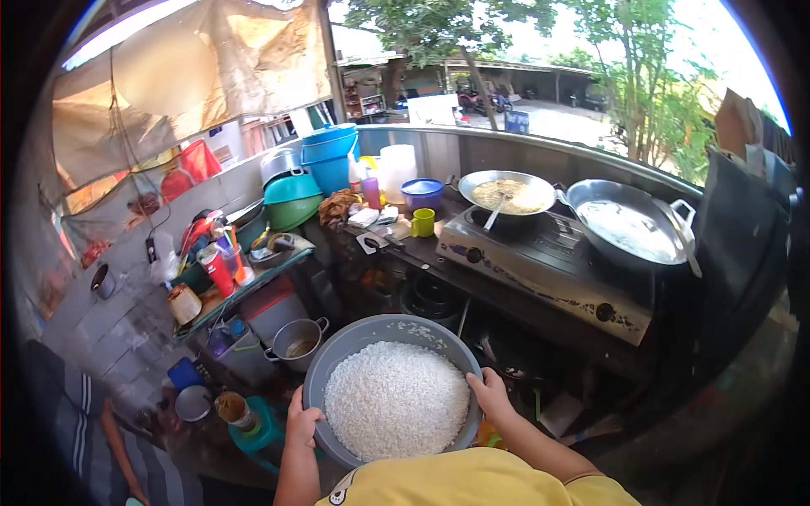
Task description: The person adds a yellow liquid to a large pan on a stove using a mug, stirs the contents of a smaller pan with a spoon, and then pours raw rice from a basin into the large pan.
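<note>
A round grey plastic basin (380, 326), heaped with white rice grains (397, 401), is held level close against my yellow shirt. My left hand (302, 422) grips its left rim, thumb over the edge. On the opposite side my right hand (488, 393) clasps the rim the same way. The fingers under the basin are hidden. Some grains stick to the basin's far inner wall.
Ahead right, a two-burner gas stove (544, 265) carries a wok of food (506, 190) with a ladle and a second wok (626, 221). A metal pot (297, 345) and a teal plastic stool (256, 427) stand left. Another person's arm (120, 443) shows lower left.
</note>
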`<state>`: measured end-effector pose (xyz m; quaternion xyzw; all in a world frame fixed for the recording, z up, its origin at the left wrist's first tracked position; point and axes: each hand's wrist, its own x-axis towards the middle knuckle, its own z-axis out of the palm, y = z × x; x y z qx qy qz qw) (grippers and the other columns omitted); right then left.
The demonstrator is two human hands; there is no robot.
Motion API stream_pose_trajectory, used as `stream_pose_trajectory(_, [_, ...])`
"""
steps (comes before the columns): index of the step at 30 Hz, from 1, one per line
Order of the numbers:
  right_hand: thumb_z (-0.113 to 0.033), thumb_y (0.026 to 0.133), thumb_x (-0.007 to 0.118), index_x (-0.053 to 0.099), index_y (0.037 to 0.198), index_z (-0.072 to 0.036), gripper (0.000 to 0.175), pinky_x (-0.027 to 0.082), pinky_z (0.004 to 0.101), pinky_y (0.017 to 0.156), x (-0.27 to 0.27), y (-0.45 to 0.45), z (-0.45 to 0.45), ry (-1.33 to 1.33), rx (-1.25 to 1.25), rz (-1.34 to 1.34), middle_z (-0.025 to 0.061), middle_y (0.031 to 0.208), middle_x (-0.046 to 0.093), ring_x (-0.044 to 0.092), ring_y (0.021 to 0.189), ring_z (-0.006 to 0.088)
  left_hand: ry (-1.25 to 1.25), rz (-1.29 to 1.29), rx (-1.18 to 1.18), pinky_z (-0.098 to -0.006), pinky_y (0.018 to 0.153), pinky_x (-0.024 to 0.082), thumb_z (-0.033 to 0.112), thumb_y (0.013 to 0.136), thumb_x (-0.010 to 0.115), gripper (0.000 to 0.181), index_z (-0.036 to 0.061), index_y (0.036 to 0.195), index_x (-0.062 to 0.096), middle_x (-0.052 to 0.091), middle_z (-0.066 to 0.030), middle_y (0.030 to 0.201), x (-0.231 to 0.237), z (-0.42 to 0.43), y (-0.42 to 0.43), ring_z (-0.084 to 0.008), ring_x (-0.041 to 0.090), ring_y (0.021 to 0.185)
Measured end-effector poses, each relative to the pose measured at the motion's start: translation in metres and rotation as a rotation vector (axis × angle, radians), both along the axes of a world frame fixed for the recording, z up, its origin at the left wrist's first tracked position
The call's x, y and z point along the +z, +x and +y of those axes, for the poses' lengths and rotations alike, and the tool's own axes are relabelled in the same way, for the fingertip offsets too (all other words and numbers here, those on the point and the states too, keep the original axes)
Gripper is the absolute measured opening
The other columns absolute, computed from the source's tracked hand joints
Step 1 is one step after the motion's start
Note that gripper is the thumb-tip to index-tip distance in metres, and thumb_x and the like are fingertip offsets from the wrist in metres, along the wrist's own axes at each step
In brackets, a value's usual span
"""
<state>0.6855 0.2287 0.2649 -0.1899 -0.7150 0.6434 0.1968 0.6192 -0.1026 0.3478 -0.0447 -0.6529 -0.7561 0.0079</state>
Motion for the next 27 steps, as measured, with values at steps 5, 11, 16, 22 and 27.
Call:
stream_pose_trajectory(5, [-0.029,0.077,0.058,0.052,0.094,0.002,0.036,0.043,0.033,0.066,0.028,0.021,0.006,0.068,-0.184,-0.066,0.0149,0.079,0.058,0.055,0.073,0.0219,-0.02,-0.036,-0.185,-0.0243,0.064,0.042,-0.006,0.051,0.041,0.064,0.0013,0.114,0.044,0.053,-0.0075,0.092,0.01,0.031,-0.044,-0.0186,0.052,0.079])
stream_pose_trajectory(11, [-0.031,0.075,0.057,0.052,0.096,0.002,0.039,0.043,0.0364,0.071,0.009,0.029,0.002,0.129,-0.288,-0.192,0.0184,0.086,0.058,0.057,0.081,0.028,0.012,-0.048,-0.396,-0.0244,0.067,0.043,-0.007,0.05,0.039,0.065,0.0015,0.115,0.043,0.053,-0.0085,0.095,0.013,0.046,-0.081,-0.0196,0.052,0.081])
stream_pose_trajectory(16, [-0.036,0.075,0.059,0.05,0.101,0.001,0.046,0.046,0.0336,0.067,0.004,0.043,-0.008,0.023,-0.275,-0.239,0.0145,0.087,0.057,0.056,0.079,0.0227,-0.002,-0.062,-0.533,-0.0235,0.07,0.042,-0.007,0.051,0.04,0.067,0.001,0.117,0.041,0.052,-0.0078,0.097,0.014,0.048,-0.111,-0.0187,0.052,0.084])
stream_pose_trajectory(22, [-0.041,0.074,0.062,0.024,0.127,-0.004,0.076,0.043,0.0329,0.082,0.013,0.068,-0.059,-0.543,-0.114,-0.252,0.0141,0.12,0.038,0.043,0.106,0.0206,-0.017,-0.078,-0.635,-0.0238,0.07,0.042,-0.007,0.051,0.041,0.066,0.0006,0.117,0.04,0.051,-0.0077,0.097,0.011,0.053,-0.137,-0.0189,0.052,0.084])
stream_pose_trajectory(27, [-0.029,0.073,0.066,0.018,0.131,-0.003,0.08,0.026,0.0285,0.096,0.013,0.057,-0.098,-0.528,-0.175,0.087,0.0105,0.123,0.035,0.033,0.113,0.0196,0.012,-0.122,-0.657,-0.0249,0.07,0.043,-0.006,0.051,0.041,0.065,0.0006,0.115,0.041,0.051,-0.0077,0.094,0.005,0.056,-0.146,-0.0191,0.052,0.081])
